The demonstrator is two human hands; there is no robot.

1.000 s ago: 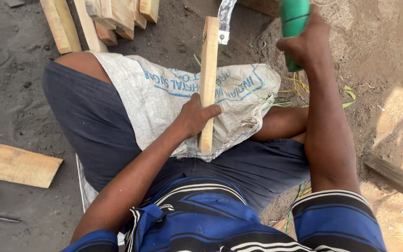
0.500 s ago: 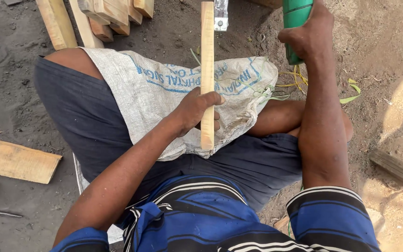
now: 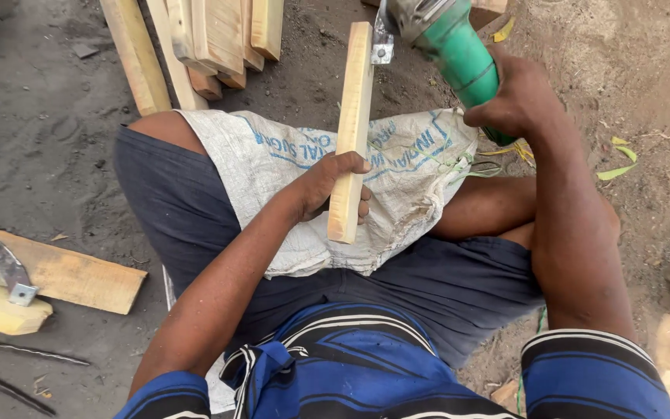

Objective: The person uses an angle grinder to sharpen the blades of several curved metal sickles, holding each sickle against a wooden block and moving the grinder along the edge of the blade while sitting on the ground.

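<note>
Gripping flat pale wooden slat (image 3: 353, 124) over woven sack (image 3: 288, 163), green cylindrical grinder (image 3: 459, 58)

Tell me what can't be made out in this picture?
- Head view: the front of the green power tool is cut off by the top edge.
- The left hand covers part of the wooden strip.
- The woven sack hides the lap beneath.
- The stacked wood pieces run off the top edge.

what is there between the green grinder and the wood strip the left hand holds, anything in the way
Nothing visible. The right hand holds the green grinder with its metal guard right beside the top of the wood strip, no object between them. The left hand grips the strip lower down over the white sack, away from the tool.
</note>
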